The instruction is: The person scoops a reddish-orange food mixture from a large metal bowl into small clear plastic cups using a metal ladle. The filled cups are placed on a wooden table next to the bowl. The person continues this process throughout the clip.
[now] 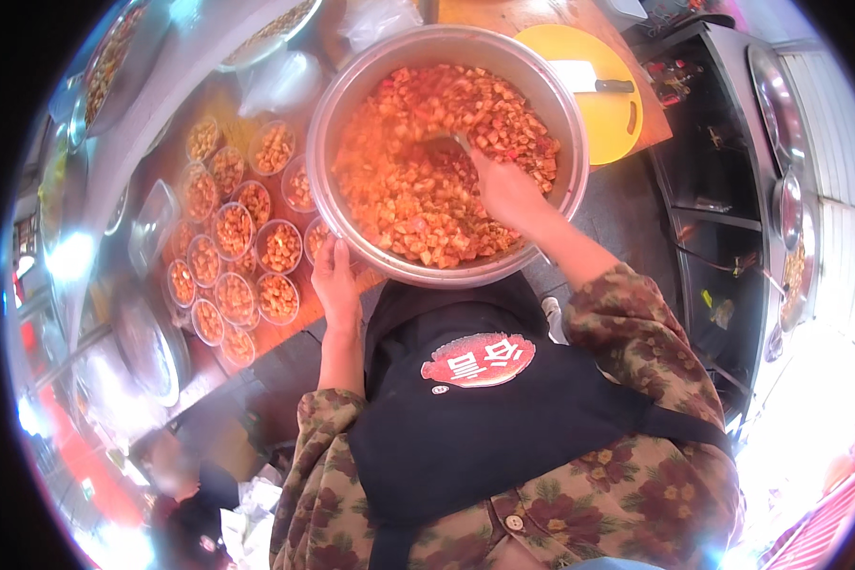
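A large round metal pot full of reddish diced food stands at the table's front edge. My right hand is closed on the handle of a metal spoon or ladle, whose head is sunk in the food. My left hand rests against the pot's lower left rim, its fingers upright; the fingertips are partly blurred against the metal. Directly left of it, several clear plastic cups hold similar diced food, some stacked on others.
On a yellow cutting board right of the pot lies a cleaver. An empty clear container and plastic bags are on the wooden table. A dark shelf unit stands right. Another person is at lower left.
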The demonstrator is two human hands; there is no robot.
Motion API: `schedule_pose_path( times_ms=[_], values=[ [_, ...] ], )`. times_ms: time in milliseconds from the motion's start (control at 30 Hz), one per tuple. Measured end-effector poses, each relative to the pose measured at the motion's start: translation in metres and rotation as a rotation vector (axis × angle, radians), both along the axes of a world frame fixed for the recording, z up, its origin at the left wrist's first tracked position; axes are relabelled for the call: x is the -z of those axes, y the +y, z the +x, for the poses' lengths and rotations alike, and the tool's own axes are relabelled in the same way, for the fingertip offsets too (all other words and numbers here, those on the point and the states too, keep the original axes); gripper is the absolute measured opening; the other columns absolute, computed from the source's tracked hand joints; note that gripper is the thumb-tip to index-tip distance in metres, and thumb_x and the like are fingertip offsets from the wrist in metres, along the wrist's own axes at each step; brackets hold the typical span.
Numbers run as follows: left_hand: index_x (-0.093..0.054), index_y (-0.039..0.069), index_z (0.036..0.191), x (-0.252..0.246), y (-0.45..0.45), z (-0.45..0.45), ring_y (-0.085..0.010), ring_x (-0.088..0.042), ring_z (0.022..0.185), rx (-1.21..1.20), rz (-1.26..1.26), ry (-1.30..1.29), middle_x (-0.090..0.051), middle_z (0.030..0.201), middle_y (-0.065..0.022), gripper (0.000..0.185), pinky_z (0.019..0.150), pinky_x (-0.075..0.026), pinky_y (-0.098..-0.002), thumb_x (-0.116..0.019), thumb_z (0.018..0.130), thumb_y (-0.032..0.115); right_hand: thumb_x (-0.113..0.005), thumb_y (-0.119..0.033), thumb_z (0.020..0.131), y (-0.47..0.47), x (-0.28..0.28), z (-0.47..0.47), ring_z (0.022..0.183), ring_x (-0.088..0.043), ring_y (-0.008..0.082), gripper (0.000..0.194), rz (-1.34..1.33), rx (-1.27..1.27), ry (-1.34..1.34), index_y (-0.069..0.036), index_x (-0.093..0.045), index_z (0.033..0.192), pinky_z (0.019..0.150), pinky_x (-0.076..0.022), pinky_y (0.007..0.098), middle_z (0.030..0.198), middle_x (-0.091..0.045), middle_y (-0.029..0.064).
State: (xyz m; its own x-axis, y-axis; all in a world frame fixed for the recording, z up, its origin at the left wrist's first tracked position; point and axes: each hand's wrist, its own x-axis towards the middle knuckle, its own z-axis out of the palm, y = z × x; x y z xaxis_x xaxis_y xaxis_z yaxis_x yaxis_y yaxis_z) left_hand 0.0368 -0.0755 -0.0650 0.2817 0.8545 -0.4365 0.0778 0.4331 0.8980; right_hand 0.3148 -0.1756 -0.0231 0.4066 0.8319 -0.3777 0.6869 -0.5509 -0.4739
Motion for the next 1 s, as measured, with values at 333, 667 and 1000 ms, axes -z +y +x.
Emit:
schedule_pose_path(
  times_ms=[333, 667, 1000],
  values=[
    [-0.054, 0.003, 0.120, 0.001, -0.018, 0.009, -0.0131, -0.063, 0.086, -0.157, -0.225, -0.170, -0.064, 0.100, -0.0039, 0.031, 0.074, -0.052, -0.0290, -0.045, 0.102, 0.026, -0.045, -0.013, 0.090, 0.043, -0.042, 0.039, 0.076, -0.063, 0.0395, 0.046, 0.224, -0.057, -0.147, 0.002, -0.045, 0.134, 0.070, -0.0483, 0.0506, 0.079, -0.064, 0.0258],
    [-0.062, -0.001, 0.110, 0.015, -0.047, 0.042, -0.0107, -0.060, 0.091, -0.608, -0.079, -0.204, -0.066, 0.101, -0.0045, 0.027, 0.080, -0.049, -0.0251, -0.050, 0.100, 0.021, -0.042, 0.001, 0.083, 0.088, 0.010, 0.064, 0.072, -0.063, 0.0367, 0.063, -0.049, -0.731, -0.161, 0.007, -0.027, 0.144, 0.064, -0.0495, 0.0470, 0.075, -0.062, 0.0222],
    [-0.061, -0.003, 0.111, 0.004, -0.067, 0.074, -0.0186, -0.061, 0.096, -0.978, -0.116, -0.329, -0.064, 0.103, -0.0105, 0.051, 0.087, -0.050, -0.0328, -0.038, 0.103, 0.041, -0.049, -0.004, 0.083, 0.043, -0.085, 0.173, 0.063, -0.062, 0.0373, 0.067, -0.183, -1.138, -0.243, -0.011, -0.031, 0.147, 0.059, -0.0498, 0.0465, 0.070, -0.059, 0.0189]
  ],
)
